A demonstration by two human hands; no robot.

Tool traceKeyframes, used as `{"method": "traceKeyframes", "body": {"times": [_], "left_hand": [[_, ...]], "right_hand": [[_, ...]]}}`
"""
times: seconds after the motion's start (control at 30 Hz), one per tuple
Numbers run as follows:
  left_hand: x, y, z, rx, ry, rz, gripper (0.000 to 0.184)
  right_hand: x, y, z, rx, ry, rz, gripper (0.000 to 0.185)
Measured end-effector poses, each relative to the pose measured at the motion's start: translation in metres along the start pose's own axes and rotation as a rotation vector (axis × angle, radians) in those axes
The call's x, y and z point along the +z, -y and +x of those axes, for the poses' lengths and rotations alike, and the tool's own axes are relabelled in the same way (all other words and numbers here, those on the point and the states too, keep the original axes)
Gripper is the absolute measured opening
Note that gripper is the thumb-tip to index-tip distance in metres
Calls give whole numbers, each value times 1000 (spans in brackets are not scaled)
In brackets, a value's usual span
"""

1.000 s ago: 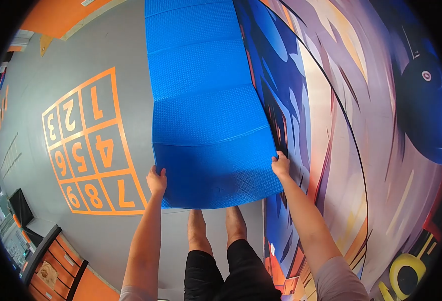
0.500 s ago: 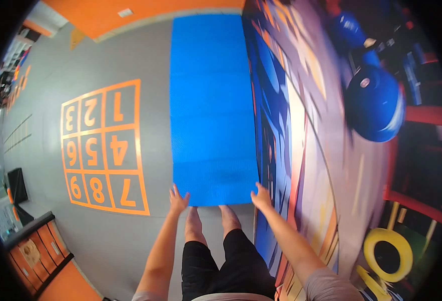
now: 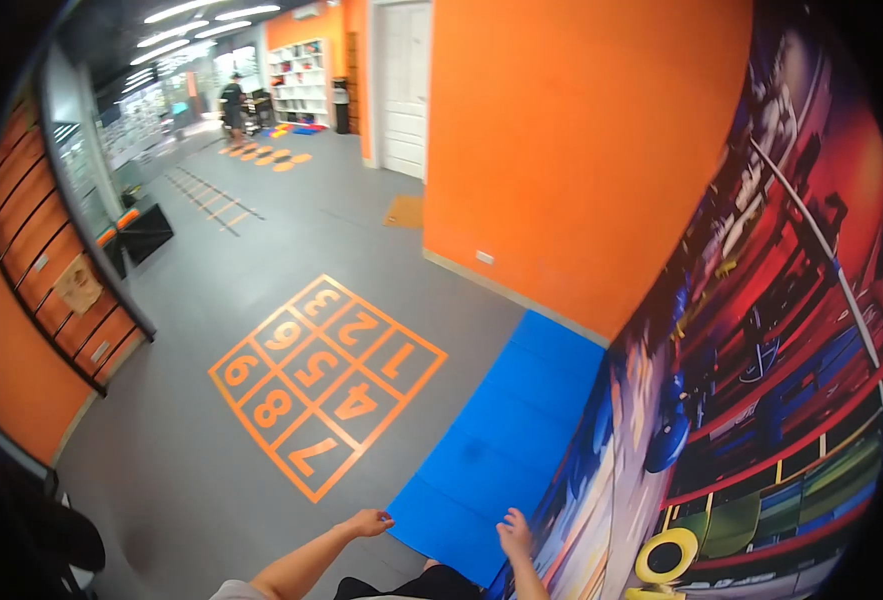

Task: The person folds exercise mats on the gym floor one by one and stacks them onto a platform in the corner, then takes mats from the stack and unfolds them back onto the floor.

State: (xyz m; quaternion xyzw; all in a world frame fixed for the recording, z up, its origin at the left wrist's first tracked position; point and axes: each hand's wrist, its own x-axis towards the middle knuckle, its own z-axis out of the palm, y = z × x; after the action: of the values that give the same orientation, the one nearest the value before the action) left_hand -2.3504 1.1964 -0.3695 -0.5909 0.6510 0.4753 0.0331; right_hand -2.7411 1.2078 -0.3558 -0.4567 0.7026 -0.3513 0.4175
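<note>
A long blue mat [image 3: 491, 430] lies flat on the grey floor, along the painted wall. My left hand [image 3: 371, 522] is near the mat's near left corner, its fingers drawn together; whether anything is between them is too small to tell. My right hand [image 3: 513, 535] is over the mat's near right part with its fingers apart and nothing in it. Below the hands, the black shorts [image 3: 411, 585] show at the bottom edge.
Orange numbered squares [image 3: 328, 385] mark the floor left of the mat. An orange wall [image 3: 571, 150] stands beyond its far end, and a mural wall [image 3: 761, 350] runs along the right. Far back, a person [image 3: 232, 105] stands near a white shelf [image 3: 299, 82].
The mat's near end was held raised and now lies on the floor. Both hands let go of it. The view has swung up and left, showing more of the room.
</note>
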Motion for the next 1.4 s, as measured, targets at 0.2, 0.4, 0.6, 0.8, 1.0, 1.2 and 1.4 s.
{"method": "traceKeyframes", "body": {"times": [0.2,0.4,0.6,0.8,1.0,1.2,1.4], "left_hand": [[-56,17,-206,112,-337,-469,40],[-34,97,-447,8,-684,-765,33],[25,149,-657,-117,-1192,-996,28],[113,185,-811,-444,-1680,-969,28],[221,234,-907,-677,-2019,-1049,27],[275,263,-1004,-1004,-2246,-1026,25],[299,312,-1031,-1087,-2241,-1028,31]], "right_hand": [[64,106,-55,-223,211,153,54],[222,253,-224,-441,735,154,53],[387,328,-414,-596,1414,221,50],[508,359,-594,-607,1945,64,46],[619,357,-758,-654,2223,-17,42],[693,356,-930,-846,2551,-43,40],[650,325,-1114,-1603,2998,354,42]]}}
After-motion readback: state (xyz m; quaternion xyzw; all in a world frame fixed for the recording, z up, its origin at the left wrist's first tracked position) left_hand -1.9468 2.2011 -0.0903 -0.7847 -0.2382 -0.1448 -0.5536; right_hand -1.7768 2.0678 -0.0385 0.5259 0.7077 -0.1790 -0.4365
